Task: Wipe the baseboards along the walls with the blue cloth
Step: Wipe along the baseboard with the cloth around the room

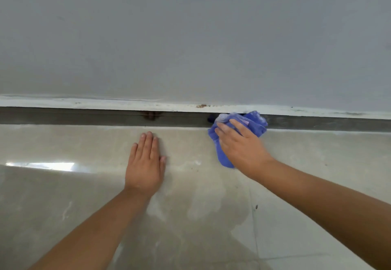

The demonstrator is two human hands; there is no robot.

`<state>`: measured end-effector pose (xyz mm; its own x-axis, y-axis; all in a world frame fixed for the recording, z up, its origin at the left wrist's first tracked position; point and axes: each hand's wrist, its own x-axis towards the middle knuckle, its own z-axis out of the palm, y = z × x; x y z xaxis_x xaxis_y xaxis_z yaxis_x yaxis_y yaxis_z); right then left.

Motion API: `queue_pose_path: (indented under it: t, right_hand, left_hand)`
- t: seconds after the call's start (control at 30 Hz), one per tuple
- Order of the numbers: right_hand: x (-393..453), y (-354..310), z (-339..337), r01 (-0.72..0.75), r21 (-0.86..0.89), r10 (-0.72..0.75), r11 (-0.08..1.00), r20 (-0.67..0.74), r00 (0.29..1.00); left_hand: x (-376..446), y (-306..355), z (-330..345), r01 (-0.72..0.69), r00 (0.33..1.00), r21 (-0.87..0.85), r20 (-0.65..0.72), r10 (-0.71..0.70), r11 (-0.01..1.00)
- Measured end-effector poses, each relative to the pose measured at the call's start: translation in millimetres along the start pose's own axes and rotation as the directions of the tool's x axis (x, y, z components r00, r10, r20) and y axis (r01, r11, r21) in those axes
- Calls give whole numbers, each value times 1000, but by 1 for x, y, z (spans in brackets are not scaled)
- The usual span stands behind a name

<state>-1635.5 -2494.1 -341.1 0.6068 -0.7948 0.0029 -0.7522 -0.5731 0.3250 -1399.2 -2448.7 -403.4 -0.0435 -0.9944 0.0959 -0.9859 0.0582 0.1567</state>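
Note:
A dark grey baseboard [84, 116] runs across the view where the pale wall meets the floor, with a white strip along its top. The bunched blue cloth [256, 121] lies against the baseboard right of centre. My right hand [239, 143] rests on top of the cloth with fairly straight fingers and presses it to the baseboard and floor; a tail of cloth hangs out under the palm. My left hand [146, 164] lies flat on the floor tile, fingers straight and together, a little short of the baseboard.
Glossy beige floor tiles [63, 195] fill the lower half, with a bright light reflection at the left. A rusty brown mark [151, 115] shows on the baseboard above my left hand, and orange specks [202, 106] on the white strip.

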Motion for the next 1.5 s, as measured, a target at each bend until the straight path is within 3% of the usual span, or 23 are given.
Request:
queue_pose_path:
  t: [0.07, 0.2, 0.33, 0.43, 0.53, 0.67, 0.77, 0.87, 1.0, 1.03, 1.1, 1.17, 1.27, 1.37, 1.43, 1.5]
  right_hand:
    - [-8, 13, -16, 19, -32, -21, 999, -77, 997]
    - [0, 12, -44, 117, 4, -116, 993, -103, 988]
    - [14, -15, -31, -3, 183, 25, 983, -118, 993]
    - [22, -14, -20, 129, 39, -124, 991, -111, 986]
    - [20, 2, -18, 183, 11, -182, 983, -56, 982]
    - [-7, 32, -8, 88, 41, -89, 995, 30, 996]
    - [-26, 48, -22, -30, 16, 25, 999, 258, 966]
    - [-41, 45, -31, -92, 73, 71, 993, 253, 965]
    - [-24, 12, -42, 38, 193, -72, 981, 172, 982]
    - [-15, 6, -41, 61, 202, -81, 977, 96, 992]
    - [6, -4, -37, 7, 179, -18, 984, 57, 998]
    - [17, 1, -42, -57, 261, 58, 964, 6, 998]
    - [5, 19, -31, 57, 144, -64, 988, 42, 997]
    - [-20, 43, -31, -39, 67, 26, 997, 176, 984]
    - [-30, 56, -36, -53, -44, 65, 998, 363, 930]
    - [-42, 53, -39, -115, -40, 120, 993, 440, 890]
  left_hand:
    - [3, 7, 2, -32, 999, -4, 14, 32, 999]
    - [-1, 20, 7, -80, 996, -57, 44, 82, 995]
    - [2, 32, 7, -116, 991, -105, 51, 122, 988]
    - [2, 35, 8, -115, 993, -101, 16, 117, 988]
    - [-4, 34, 8, -112, 993, -65, 13, 113, 992]
    - [-19, 41, 0, -101, 988, 14, 121, 99, 995]
    - [-25, 42, -5, -128, 981, 56, 152, 119, 990]
    - [-32, 43, -9, -119, 976, 87, 194, 100, 989]
    - [-39, 45, -14, -105, 977, 105, 195, 83, 989]
    - [-39, 45, -15, -91, 981, 104, 182, 70, 990]
    - [-39, 45, -15, -70, 987, 84, 153, 57, 994]
    - [-39, 46, -17, -55, 990, 82, 137, 44, 995]
    - [-40, 48, -20, -60, 989, 70, 140, 49, 996]
    - [-39, 46, -22, -67, 989, 85, 135, 56, 994]
    - [-38, 42, -23, -71, 990, 89, 130, 59, 993]
    - [-39, 37, -22, -70, 989, 92, 140, 57, 993]
